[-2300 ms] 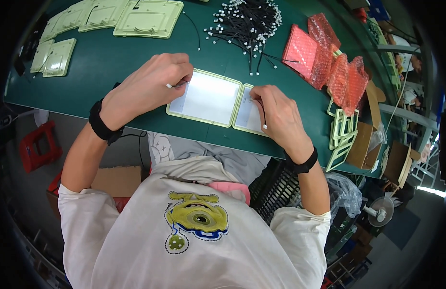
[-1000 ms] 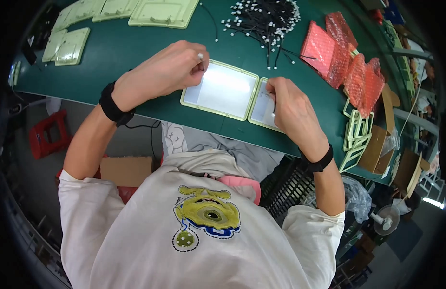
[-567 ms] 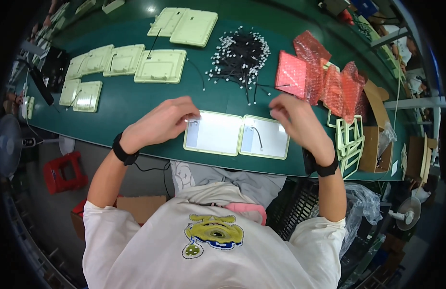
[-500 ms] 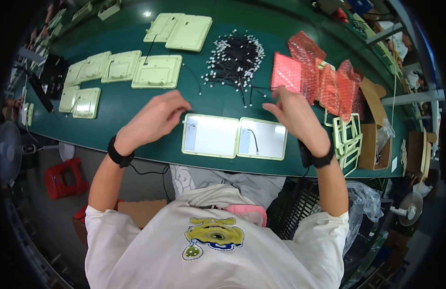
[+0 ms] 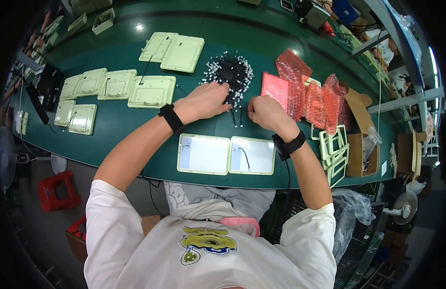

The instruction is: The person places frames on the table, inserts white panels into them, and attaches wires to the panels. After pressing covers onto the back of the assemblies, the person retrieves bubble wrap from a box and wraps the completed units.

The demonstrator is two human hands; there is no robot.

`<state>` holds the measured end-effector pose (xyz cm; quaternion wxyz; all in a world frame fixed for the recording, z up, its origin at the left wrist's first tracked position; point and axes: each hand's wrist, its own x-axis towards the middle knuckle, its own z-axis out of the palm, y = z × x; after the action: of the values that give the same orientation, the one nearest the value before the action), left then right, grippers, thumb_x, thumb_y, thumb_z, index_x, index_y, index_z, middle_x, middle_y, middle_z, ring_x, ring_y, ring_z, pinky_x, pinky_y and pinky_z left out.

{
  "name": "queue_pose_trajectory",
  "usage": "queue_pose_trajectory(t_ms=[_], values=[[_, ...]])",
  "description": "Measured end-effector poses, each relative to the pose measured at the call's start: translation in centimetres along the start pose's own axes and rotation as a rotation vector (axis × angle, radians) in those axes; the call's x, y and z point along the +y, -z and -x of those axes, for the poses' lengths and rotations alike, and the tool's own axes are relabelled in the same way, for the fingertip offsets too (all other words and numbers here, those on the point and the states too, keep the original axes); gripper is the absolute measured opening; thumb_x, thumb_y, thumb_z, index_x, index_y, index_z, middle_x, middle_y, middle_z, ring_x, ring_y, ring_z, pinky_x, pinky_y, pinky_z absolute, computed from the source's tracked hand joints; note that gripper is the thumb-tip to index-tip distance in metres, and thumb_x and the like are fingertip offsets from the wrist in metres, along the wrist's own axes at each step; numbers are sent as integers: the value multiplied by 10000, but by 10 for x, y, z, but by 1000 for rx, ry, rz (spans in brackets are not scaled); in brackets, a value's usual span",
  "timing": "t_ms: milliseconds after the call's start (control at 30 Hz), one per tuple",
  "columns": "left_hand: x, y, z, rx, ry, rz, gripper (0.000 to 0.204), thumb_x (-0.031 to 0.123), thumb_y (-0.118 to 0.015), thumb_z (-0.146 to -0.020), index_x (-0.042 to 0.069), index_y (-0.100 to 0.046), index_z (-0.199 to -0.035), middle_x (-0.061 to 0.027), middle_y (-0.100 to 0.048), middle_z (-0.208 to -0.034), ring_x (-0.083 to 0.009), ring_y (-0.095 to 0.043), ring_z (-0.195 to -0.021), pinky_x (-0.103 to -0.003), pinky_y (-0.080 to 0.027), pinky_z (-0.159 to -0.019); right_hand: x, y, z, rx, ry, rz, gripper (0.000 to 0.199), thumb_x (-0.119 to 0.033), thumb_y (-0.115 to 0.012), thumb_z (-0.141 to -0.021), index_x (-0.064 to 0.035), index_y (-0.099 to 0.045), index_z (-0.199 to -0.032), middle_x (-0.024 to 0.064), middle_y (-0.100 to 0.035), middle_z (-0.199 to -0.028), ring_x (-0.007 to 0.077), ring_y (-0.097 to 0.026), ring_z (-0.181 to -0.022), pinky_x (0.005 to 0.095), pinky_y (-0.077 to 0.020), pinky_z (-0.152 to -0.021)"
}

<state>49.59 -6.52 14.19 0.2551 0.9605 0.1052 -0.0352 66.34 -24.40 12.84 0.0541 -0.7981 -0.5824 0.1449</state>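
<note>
My left hand (image 5: 207, 101) reaches over the near left side of a pile of short black cables (image 5: 235, 72) with white connectors. Its thumb and fingers are apart, and the fingertips touch the pile's edge. To the right of it my right hand (image 5: 271, 114) is closed in a pinch on a black cable (image 5: 244, 110) at the pile's near edge; the fingers hide most of it. Before me lie two pale green framed panels with white faces, a left panel (image 5: 203, 156) and a right panel (image 5: 261, 161). A short cable (image 5: 245, 158) rests on the right one.
Pale green housings (image 5: 152, 91) stand in rows at left, with larger housings (image 5: 183, 54) farther back. Red bubble-wrap bags (image 5: 295, 91) lie right of the pile. Empty green frames (image 5: 334, 156) and a cardboard box (image 5: 361, 156) are at far right. A red stool (image 5: 59, 190) stands below left.
My left hand has moved right and forward to the cable pile. My right hand has moved left, and its fingers have closed at a cable. The view has shifted slightly.
</note>
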Motion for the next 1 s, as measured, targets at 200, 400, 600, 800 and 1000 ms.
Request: queue_pose_trajectory(t_ms=[200,400,600,800,1000], values=[[-8,-5,-16,57,-5,56,441,223,-834,-923,-76,-608,-1155,-266,-752,-1036,-467,-729,-1016,-525,-591,-849,-10,3,-3,3,-65,-217,184,-183,-763,-875,-2,-790,-892,220,-767,-854,419,-747,-834,494,-598,-815],[-1,6,-14,61,41,63,479,199,-848,-904,-50,-567,-1202,-253,-752,-1040,-467,-728,-1009,-525,-591,-843,-2,13,-4,195,-87,-326,220,-199,-779,-934,20,-759,-924,142,-758,-762,280,-753,-703,389,-587,-682],[-7,-4,-4,136,-96,16,513,164,-838,-890,-31,-510,-1234,-251,-747,-1016,-470,-725,-1000,-536,-588,-836,-20,27,-12,-32,-259,-581,171,-143,-757,-972,26,-730,-969,88,-739,-714,192,-714,-577,358,-573,-583],[-5,-13,-9,159,-28,24,511,144,-831,-880,-30,-507,-1235,-250,-745,-1001,-469,-725,-991,-542,-588,-839,-29,21,-17,6,-232,-585,138,-97,-762,-966,29,-708,-986,102,-730,-691,194,-697,-530,371,-578,-571],[-6,5,5,237,-48,88,421,114,-799,-883,-49,-540,-1171,-270,-732,-1035,-479,-717,-996,-552,-584,-855,-16,21,-44,394,-37,-148,210,-141,-810,-920,26,-721,-1013,184,-750,-810,326,-749,-717,440,-607,-698]])
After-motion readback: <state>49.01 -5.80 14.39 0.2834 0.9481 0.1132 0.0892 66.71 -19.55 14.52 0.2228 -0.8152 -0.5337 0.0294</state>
